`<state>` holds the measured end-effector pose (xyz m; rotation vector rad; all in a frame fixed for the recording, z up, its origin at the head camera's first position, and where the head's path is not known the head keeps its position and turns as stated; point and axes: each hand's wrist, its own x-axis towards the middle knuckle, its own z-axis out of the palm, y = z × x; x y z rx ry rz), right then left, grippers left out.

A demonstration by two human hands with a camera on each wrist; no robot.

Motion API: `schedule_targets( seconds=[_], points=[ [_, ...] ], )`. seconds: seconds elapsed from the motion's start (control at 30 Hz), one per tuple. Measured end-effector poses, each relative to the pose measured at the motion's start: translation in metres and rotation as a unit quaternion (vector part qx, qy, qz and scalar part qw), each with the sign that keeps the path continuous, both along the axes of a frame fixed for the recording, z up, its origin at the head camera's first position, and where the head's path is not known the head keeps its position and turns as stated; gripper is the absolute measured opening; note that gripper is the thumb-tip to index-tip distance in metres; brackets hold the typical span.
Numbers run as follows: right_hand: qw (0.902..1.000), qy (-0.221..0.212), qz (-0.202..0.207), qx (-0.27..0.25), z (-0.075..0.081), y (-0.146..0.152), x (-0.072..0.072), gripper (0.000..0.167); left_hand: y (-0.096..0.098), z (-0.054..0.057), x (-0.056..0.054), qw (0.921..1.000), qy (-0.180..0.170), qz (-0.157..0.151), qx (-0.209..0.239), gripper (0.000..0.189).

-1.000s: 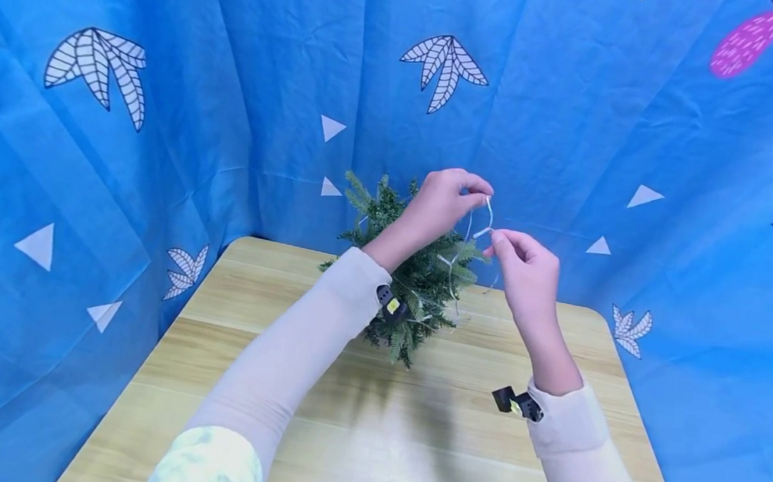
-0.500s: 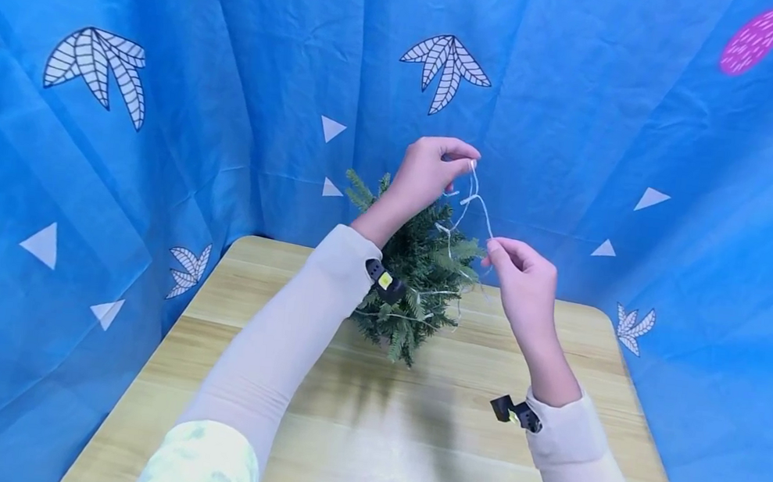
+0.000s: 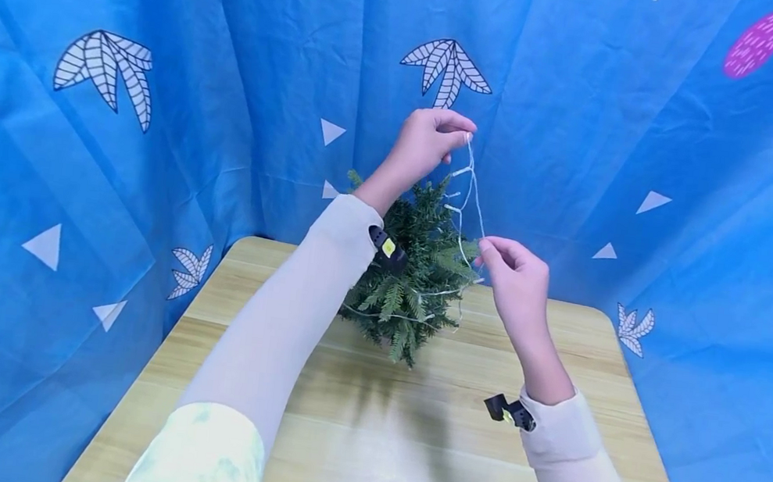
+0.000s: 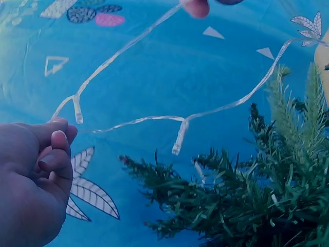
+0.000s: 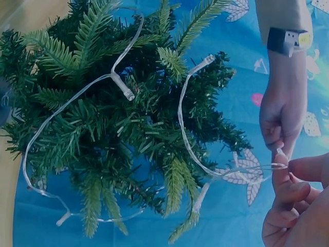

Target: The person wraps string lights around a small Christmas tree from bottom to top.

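A small artificial Christmas tree (image 3: 426,265) stands at the back of the table. My left hand (image 3: 425,144), raised above the treetop, pinches a string of fairy lights (image 3: 477,199) between thumb and fingertips. Lower down, to the right of the branches, my right hand (image 3: 518,285) pinches the same string, and the stretch between them runs nearly straight. In the left wrist view, two clear bulbs hang from the wire near my left hand (image 4: 36,172). The right wrist view shows the wire (image 5: 181,118) looping over green branches (image 5: 103,123) to my right hand (image 5: 300,198).
The light wooden table (image 3: 349,457) reaches toward me, its bare front part below my forearms. Blue patterned curtain (image 3: 567,134) surrounds it at the back and both sides. Each wrist wears a small black camera (image 3: 508,412) on a strap.
My left hand has risen and moved left with the wire, drawing out a longer stretch between the hands. My right hand has shifted slightly left and down, its fingers staying on the wire.
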<state>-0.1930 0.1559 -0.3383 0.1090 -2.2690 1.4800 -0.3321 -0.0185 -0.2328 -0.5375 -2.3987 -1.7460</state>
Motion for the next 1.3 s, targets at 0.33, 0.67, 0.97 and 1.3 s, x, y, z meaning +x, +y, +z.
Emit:
schedule_targets(
  seconds=[0.33,0.67,0.97,1.3],
  points=[
    [0.9999,0.014,0.006,-0.007,-0.001,-0.008,-0.007,0.031,-0.012,-0.002,-0.019,0.9986,-0.035,0.023,0.032,0.019],
    [0.9997,0.019,0.013,-0.004,-0.001,-0.008,-0.008,0.029,-0.030,-0.005,-0.013,0.9924,-0.042,0.083,-0.080,0.019],
    [0.9997,0.016,0.019,0.005,0.001,-0.005,-0.001,0.030,-0.055,-0.012,0.005,0.9839,-0.026,0.087,-0.154,0.022],
    [0.9991,-0.001,0.032,0.030,-0.003,0.004,0.006,0.029,-0.079,-0.030,0.028,0.9781,0.005,0.080,-0.192,0.023]
  ],
)
